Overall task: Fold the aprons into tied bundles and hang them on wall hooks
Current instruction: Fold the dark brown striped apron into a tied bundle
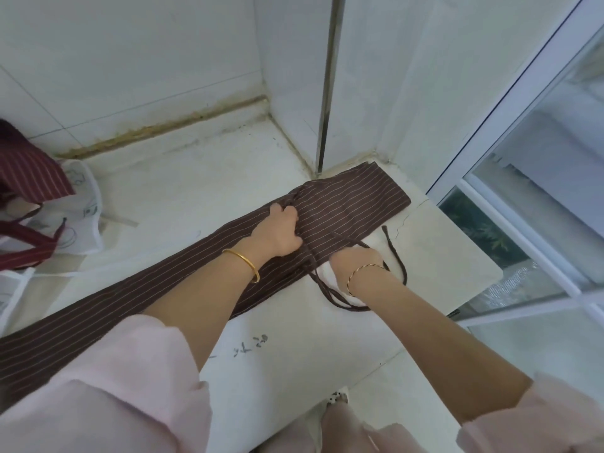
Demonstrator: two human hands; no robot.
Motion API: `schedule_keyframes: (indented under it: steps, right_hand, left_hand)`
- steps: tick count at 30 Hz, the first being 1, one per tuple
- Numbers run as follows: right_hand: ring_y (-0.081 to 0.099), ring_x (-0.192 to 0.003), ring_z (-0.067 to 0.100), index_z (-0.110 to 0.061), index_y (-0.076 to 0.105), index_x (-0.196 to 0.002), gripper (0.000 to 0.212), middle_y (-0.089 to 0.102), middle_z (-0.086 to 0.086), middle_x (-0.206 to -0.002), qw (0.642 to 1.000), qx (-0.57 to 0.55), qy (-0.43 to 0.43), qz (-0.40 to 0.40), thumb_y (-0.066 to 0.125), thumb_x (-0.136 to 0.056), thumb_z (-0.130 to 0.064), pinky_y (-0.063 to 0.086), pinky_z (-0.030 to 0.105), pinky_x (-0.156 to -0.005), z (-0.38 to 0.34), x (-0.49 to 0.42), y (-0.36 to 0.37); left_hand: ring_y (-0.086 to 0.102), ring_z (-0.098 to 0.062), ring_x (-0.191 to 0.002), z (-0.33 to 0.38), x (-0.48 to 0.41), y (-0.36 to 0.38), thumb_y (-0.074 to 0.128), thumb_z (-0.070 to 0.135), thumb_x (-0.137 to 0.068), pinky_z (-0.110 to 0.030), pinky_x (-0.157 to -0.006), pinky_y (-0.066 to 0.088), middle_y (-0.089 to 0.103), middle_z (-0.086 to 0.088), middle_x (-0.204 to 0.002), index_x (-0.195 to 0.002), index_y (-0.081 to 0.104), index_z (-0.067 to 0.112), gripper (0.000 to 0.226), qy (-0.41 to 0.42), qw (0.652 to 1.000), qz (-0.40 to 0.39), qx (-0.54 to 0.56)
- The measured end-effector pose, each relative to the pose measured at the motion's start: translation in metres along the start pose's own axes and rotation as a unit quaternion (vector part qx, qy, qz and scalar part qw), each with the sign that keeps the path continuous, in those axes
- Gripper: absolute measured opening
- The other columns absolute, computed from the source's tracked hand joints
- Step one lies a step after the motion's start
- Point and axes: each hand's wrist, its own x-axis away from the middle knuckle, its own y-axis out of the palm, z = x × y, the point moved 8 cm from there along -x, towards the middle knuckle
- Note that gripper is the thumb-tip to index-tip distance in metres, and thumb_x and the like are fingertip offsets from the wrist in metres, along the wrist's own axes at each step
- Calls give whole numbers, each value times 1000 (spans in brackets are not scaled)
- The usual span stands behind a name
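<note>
A brown pinstriped apron [353, 204] lies folded into a long narrow strip across the white counter [196, 191], running from the lower left to the far right corner. My left hand [281, 230] rests on the strip near its far end, fingers curled over the cloth and bunching it. My right hand [356, 259] sits beside the strip's near edge, fingers curled around the apron's brown tie cord [330, 295]. The cord loops under my wrist and one loose end [395, 253] trails to the right.
A dark red striped apron [29, 178] and a white printed apron [81, 204] lie heaped at the left edge. Tiled walls and a metal corner strip [327, 93] close the back. A window frame [510, 125] bounds the right side.
</note>
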Motion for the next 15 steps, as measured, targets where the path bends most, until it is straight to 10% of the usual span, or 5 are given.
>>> schedule_keyframes:
  steps: [4, 8, 15]
  right_hand:
    - [59, -96, 25, -12, 59, -115, 30, 60, 7, -107, 999, -32, 28, -14, 47, -89, -5, 44, 31, -73, -3, -4, 5]
    - [54, -81, 22, -9, 65, -105, 28, 60, 4, -95, 995, -34, 42, -83, 46, -87, 1, 46, 28, -73, 8, 6, 19]
    - [58, -103, 30, -7, 43, -125, 36, 49, 11, -123, 988, -107, -2, 111, 51, -90, -7, 41, 33, -72, -18, 15, -19]
  left_hand:
    - [62, -21, -72, 1, 14, 24, 60, 14, -89, -29, -65, 55, 54, -5, -88, -115, 40, 13, 33, 9, 992, -98, 75]
    - [53, -21, -93, 2, 22, 32, 66, 12, -85, -32, -85, 51, 44, -5, -104, -116, 38, 16, 42, 30, 993, -110, 41]
    - [61, -22, -94, -25, 45, 17, 48, -8, -89, -28, -78, 54, 57, -8, -102, -106, 52, 14, 28, -28, 935, -4, 354]
